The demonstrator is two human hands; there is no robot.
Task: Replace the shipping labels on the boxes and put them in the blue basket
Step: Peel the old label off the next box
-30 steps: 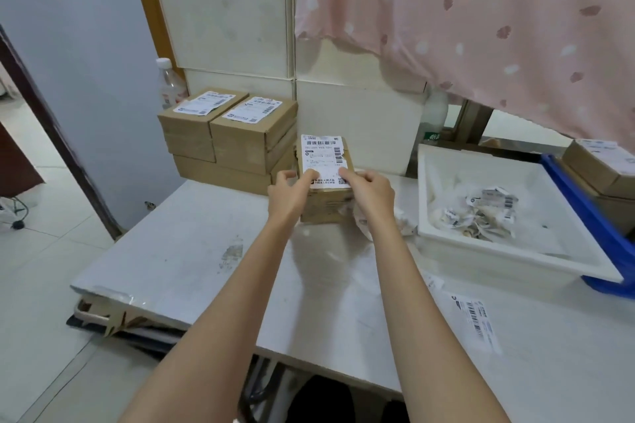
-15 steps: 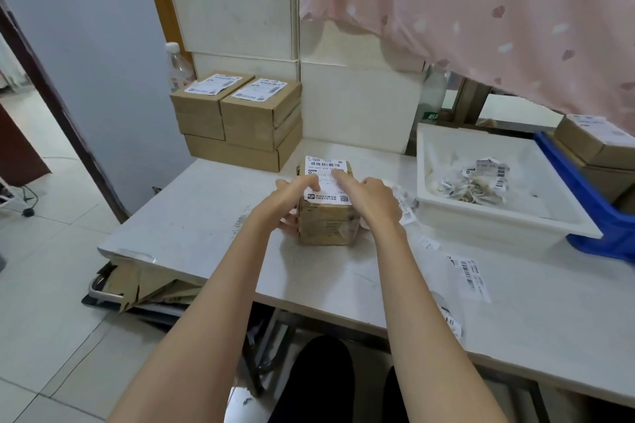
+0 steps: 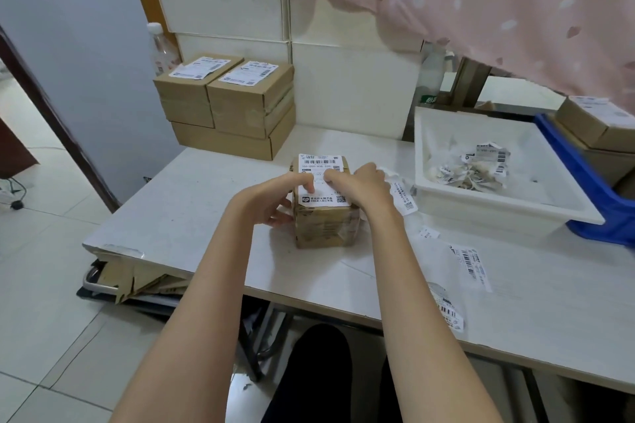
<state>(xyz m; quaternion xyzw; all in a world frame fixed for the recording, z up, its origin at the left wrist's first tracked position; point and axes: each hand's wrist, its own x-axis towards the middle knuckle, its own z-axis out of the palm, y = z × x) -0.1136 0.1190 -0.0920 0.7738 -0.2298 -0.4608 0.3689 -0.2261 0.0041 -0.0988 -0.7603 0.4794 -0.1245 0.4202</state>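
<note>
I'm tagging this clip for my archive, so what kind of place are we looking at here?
Probably a small home or back-room parcel packing station. Stacked cardboard boxes with shipping labels sit on a white table, a white tray holds torn-off labels, and both hands work on the label of one box.

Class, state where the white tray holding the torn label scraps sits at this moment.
In the head view the white tray sits on the table's right side, just right of the box under both hands, with the blue basket against its far right edge.
</note>
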